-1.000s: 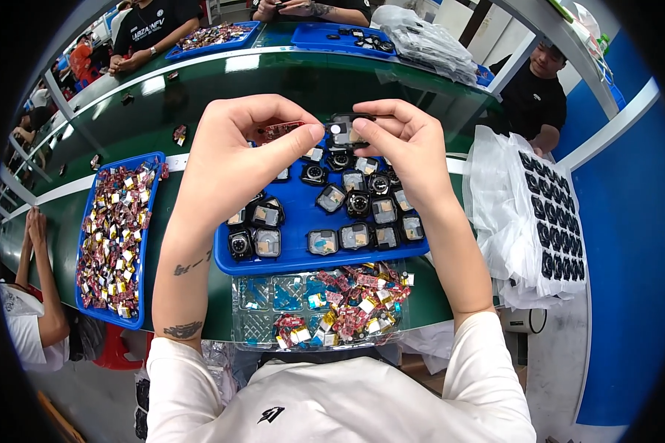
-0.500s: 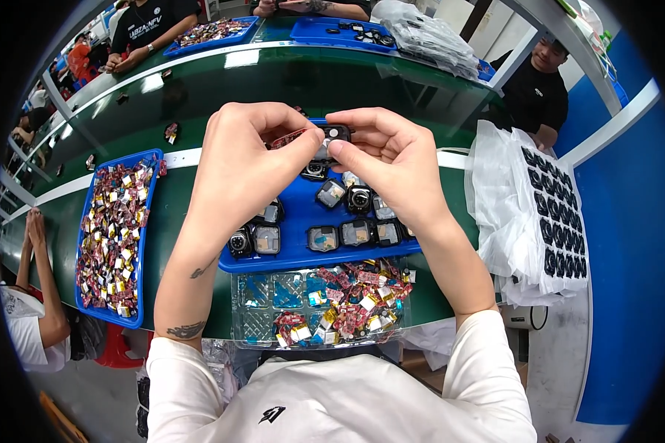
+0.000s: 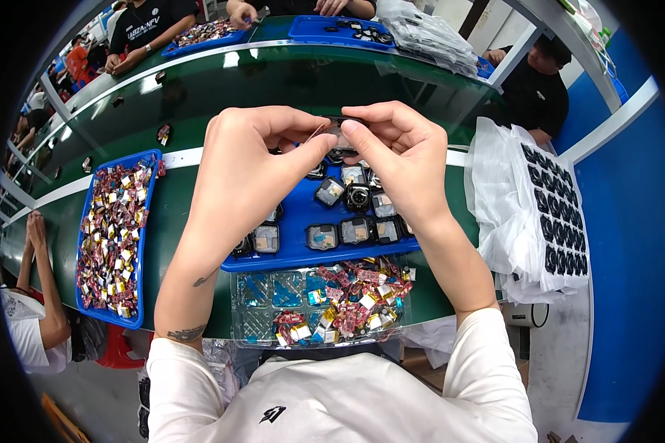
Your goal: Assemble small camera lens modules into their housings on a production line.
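My left hand (image 3: 255, 166) and my right hand (image 3: 403, 151) are raised together over a blue tray (image 3: 303, 255), pinching one small dark square part (image 3: 338, 127) between their fingertips. A thin reddish wire hangs from the part by my left thumb. The tray holds several similar black square casings (image 3: 356, 196), some showing silvery insides. In front of it, nearer my body, a clear plastic tray (image 3: 262, 295) holds several small red, gold and silver wrapped pieces (image 3: 355, 299).
A second blue tray (image 3: 92, 244) full of the same small wrapped pieces lies at left on the green bench. White sheets with rows of black parts (image 3: 550, 214) are stacked at right. Other people sit across the bench and at far left.
Both hands have lifted from the tray toward my face, carrying the small dark part, and now hold it higher and closer together.
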Action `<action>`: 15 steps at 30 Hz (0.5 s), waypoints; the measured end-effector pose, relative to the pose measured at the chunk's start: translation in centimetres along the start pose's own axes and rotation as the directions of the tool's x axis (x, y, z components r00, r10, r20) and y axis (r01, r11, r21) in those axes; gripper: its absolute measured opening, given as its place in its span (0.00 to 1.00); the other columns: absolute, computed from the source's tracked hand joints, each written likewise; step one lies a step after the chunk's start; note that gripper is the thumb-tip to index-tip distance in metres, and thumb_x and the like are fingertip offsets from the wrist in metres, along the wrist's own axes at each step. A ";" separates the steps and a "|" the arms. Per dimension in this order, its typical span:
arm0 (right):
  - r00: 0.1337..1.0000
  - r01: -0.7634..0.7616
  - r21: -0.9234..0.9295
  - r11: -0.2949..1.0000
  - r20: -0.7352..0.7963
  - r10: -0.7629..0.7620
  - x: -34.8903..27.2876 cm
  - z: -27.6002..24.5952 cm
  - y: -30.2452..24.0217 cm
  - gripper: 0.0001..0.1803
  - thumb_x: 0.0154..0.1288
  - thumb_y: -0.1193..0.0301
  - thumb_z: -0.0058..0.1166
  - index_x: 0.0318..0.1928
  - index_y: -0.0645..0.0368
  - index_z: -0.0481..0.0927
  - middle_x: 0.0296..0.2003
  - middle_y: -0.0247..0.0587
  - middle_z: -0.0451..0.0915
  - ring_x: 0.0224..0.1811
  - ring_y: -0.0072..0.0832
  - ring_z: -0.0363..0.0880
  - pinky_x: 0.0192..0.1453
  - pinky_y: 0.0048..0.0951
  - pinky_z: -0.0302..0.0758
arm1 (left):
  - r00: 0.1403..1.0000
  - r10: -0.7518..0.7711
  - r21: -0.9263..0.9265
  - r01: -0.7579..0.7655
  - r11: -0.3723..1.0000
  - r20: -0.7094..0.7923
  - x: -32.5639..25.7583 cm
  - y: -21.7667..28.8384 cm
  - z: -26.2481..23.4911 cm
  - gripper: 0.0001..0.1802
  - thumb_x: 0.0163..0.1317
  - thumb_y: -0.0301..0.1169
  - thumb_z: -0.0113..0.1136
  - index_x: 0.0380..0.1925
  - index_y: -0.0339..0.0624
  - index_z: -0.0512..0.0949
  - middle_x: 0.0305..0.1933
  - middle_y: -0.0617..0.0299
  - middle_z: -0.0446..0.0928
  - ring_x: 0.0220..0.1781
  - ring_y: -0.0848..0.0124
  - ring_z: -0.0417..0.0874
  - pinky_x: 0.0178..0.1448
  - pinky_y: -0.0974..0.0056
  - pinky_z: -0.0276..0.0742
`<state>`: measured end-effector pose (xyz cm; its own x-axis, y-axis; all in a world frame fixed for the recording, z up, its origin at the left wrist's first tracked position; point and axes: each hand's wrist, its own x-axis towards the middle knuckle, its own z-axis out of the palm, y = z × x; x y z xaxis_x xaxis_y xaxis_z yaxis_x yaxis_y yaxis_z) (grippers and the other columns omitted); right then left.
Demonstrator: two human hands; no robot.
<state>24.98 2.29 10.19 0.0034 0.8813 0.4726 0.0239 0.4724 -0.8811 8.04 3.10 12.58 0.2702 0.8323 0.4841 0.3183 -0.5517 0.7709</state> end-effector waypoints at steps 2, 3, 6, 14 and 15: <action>0.999 0.032 -0.019 0.999 -0.033 -0.033 0.1 -0.1 0.2 0.07 0.61 0.78 0.57 0.39 0.66 0.80 0.30 0.38 0.82 0.30 0.17 0.80 0.35 0.17 0.78 | 0.999 0.000 -0.005 0.000 1.000 -0.034 -0.1 0.0 0.0 0.08 0.54 0.25 0.65 0.32 0.31 0.83 0.26 0.60 0.82 0.28 0.80 0.79 0.33 0.76 0.73; 0.999 0.034 -0.019 0.999 -0.034 -0.035 0.1 -0.2 0.3 0.07 0.61 0.78 0.57 0.39 0.66 0.80 0.30 0.38 0.82 0.30 0.17 0.80 0.35 0.17 0.78 | 0.998 -0.001 -0.008 0.001 1.000 -0.070 -0.2 0.1 0.0 0.08 0.54 0.25 0.65 0.31 0.31 0.83 0.26 0.61 0.82 0.28 0.80 0.80 0.33 0.76 0.73; 0.999 0.021 0.021 1.000 -0.038 -0.021 0.3 -0.2 0.5 0.07 0.60 0.78 0.57 0.40 0.66 0.80 0.30 0.37 0.82 0.30 0.16 0.79 0.34 0.17 0.78 | 0.988 0.105 0.100 -0.094 0.991 -0.112 -0.6 0.4 0.2 0.07 0.54 0.24 0.64 0.30 0.30 0.83 0.24 0.61 0.82 0.27 0.81 0.79 0.33 0.76 0.73; 1.000 -0.019 0.075 0.997 -0.020 0.020 0.6 -0.6 -0.1 0.09 0.58 0.76 0.60 0.40 0.63 0.83 0.33 0.36 0.82 0.33 0.17 0.79 0.35 0.16 0.77 | 0.995 0.095 0.035 -0.094 0.995 -0.032 -0.2 0.5 -0.2 0.07 0.55 0.26 0.63 0.29 0.30 0.81 0.24 0.62 0.80 0.27 0.81 0.79 0.32 0.76 0.70; 1.000 -0.017 0.072 0.997 -0.023 0.019 0.7 -0.7 0.1 0.09 0.58 0.76 0.60 0.40 0.63 0.83 0.33 0.36 0.82 0.33 0.17 0.79 0.35 0.16 0.77 | 1.000 0.005 -0.046 -0.004 0.999 0.018 -0.2 0.5 -0.2 0.07 0.56 0.26 0.63 0.29 0.31 0.81 0.25 0.63 0.80 0.27 0.81 0.78 0.32 0.76 0.70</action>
<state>25.71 2.91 10.47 0.0263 0.8896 0.4560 -0.0486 0.4567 -0.8883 7.94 2.70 12.98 0.2879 0.8285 0.4803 0.2749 -0.5519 0.7873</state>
